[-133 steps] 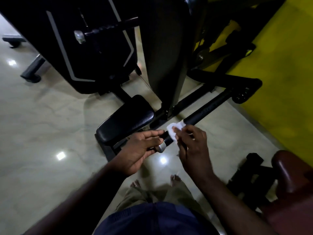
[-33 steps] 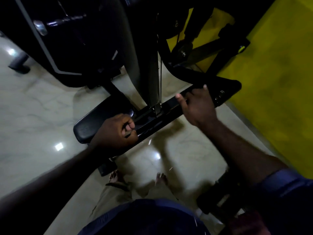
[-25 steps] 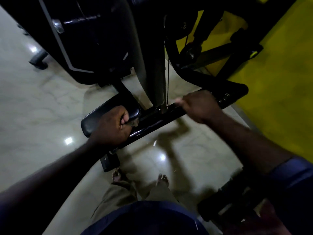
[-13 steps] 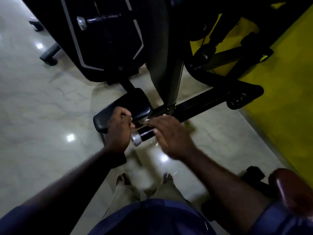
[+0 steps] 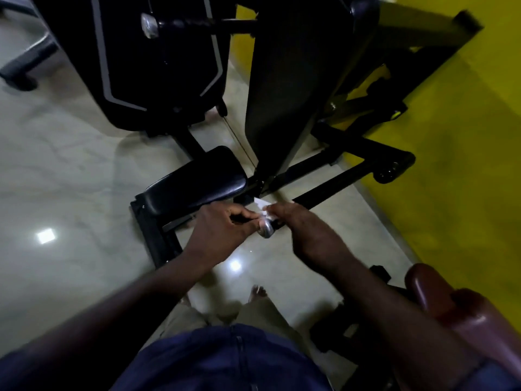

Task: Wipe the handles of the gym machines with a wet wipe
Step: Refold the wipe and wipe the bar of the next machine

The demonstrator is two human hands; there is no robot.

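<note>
A black machine handle (image 5: 324, 197) with a silver end cap (image 5: 266, 229) juts toward me at mid-frame. My right hand (image 5: 304, 230) lies over the handle just behind the cap and holds a white wet wipe (image 5: 260, 206) against it; a corner of the wipe sticks out above the fingers. My left hand (image 5: 222, 228) is on the left side of the cap, its fingers curled round the handle's end. A second handle (image 5: 194, 23) with a silver cap sticks out at the top of the frame, untouched.
A black seat pad (image 5: 197, 182) sits just left of the hands, below a tall black back pad (image 5: 296, 80) and a black machine housing (image 5: 158, 66). A yellow wall (image 5: 456, 142) rises on the right. A maroon padded seat (image 5: 465, 320) stands at the lower right. The floor is glossy.
My right hand slid back along the handle from its far end to the silver cap. The wipe now shows above its fingers. The view has swung as my head moved.
</note>
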